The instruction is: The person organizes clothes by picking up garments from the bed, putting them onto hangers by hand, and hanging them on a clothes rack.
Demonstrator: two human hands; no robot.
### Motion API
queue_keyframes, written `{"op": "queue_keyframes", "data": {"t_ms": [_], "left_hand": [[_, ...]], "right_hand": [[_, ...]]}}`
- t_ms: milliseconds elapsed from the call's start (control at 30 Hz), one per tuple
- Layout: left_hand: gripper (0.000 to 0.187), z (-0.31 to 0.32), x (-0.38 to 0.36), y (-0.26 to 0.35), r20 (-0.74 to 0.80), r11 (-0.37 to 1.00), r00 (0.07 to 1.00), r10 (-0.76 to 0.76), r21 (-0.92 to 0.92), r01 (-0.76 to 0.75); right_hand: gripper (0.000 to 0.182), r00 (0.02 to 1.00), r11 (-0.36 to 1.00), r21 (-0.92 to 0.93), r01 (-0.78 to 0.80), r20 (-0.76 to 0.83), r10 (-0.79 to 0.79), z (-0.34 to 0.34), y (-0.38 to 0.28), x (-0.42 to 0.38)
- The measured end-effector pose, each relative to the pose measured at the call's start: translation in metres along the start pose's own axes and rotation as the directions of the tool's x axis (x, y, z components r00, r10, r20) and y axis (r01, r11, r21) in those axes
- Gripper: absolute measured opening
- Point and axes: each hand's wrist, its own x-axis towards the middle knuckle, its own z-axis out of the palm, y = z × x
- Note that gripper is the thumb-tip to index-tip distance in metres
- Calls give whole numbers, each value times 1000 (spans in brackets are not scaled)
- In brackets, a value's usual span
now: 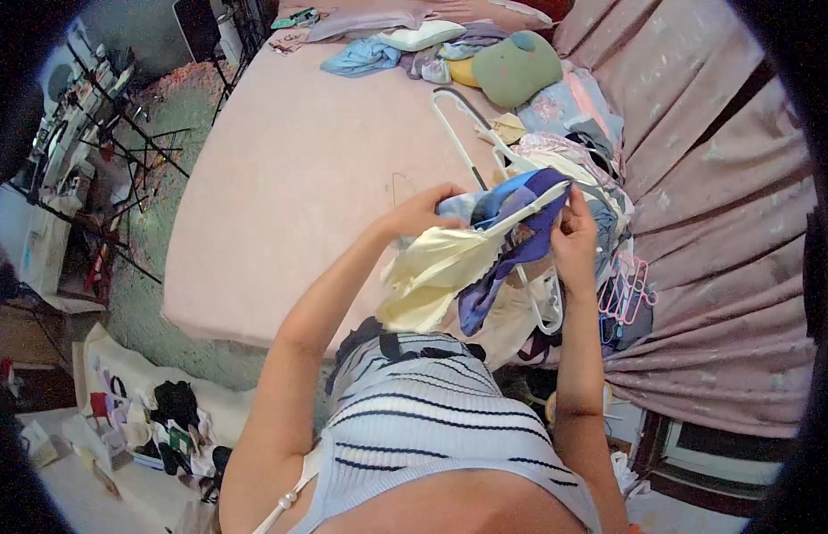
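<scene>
Pale yellow fabric hangs from your hands: the yellow garment (pixel 427 276) droops in front of your striped top (pixel 432 418), bunched together with a blue-purple garment (pixel 512 231) that lies over and beside it. Your left hand (pixel 423 214) has its fingers curled shut on the upper left edge of the bundle, and your right hand (pixel 576 236) pinches the upper right end of the blue-purple garment, fingers closed on the cloth. Both pieces are held up in the air over the near edge of the bed (pixel 289 187), just left of the clothes pile (pixel 565 151) that runs along the bed's right side.

Behind your hands a white hanger (pixel 463 125) lies on the pink sheet, its hook toward the far end, partly under the pile. Pink hangers (pixel 623 289) dangle just right of your right wrist, against the pink curtain (pixel 716 178). A green cushion (pixel 516 67) sits at the far end of the pile, with a light blue garment (pixel 360 55) and a white pillow (pixel 423 36) near it. On the floor at lower left, small clothes lie scattered on a white sheet (pixel 156 418).
</scene>
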Motion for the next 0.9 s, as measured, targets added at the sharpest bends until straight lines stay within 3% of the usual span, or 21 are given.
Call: {"op": "queue_keyframes", "data": {"t_ms": [67, 133, 200, 267, 333, 367, 433, 567, 633, 667, 733, 767, 867, 900], "left_hand": [[52, 1, -6, -27, -7, 954, 998, 65, 293, -60], [47, -4, -8, -50, -28, 921, 987, 156, 365, -135], [33, -13, -11, -55, -132, 891, 991, -34, 445, 90], [24, -18, -18, -31, -169, 932, 985, -46, 347, 103], [24, -30, -17, -20, -381, 930, 922, 66, 359, 82], [24, -35, -18, -13, -382, 931, 922, 65, 355, 81], [24, -41, -19, 2, -570, 924, 822, 25, 327, 199], [19, -45, -23, 6, -633, 918, 774, -2, 307, 253], [18, -46, -25, -15, -606, 930, 780, 156, 355, 90], [18, -44, -25, -25, -607, 931, 780, 154, 354, 92], [20, -34, -27, -36, -661, 856, 678, 320, 508, 92], [26, -27, -29, -43, -700, 762, 608, 373, 605, 229], [30, -1, -30, -42, -697, 803, 602, 389, 577, 148], [33, 2, -27, -50, -578, 850, 722, 381, 526, -28]], "right_hand": [[54, 999, 1000, 30, 10, -38, -8, -8, -1, 6], [53, 997, 994, 83, 68, -46, -64, -10, -3, 11], [51, 994, 996, 44, 82, -76, -78, -14, -10, 15], [46, 988, 993, 36, 110, -111, -105, -22, -11, 20], [43, 992, 998, -43, 52, -111, -56, -29, -16, 21], [42, 992, 999, 18, 33, -125, -30, -29, -16, 20], [42, 994, 1000, 18, 13, -106, -11, -30, -14, 19], [43, 993, 999, 37, 6, -120, -2, -26, -11, 16], [44, 994, 999, 37, 11, -108, -7, -22, -13, 17], [45, 995, 999, 38, 13, -95, -9, -21, -14, 17], [45, 996, 998, 66, 3, -89, 3, -18, -15, 19], [44, 996, 996, 93, -3, -86, 11, -16, -15, 20], [44, 993, 993, 107, 45, -114, -32, -14, -11, 25], [44, 993, 993, 107, 44, -112, -32, -12, -12, 26]]}}
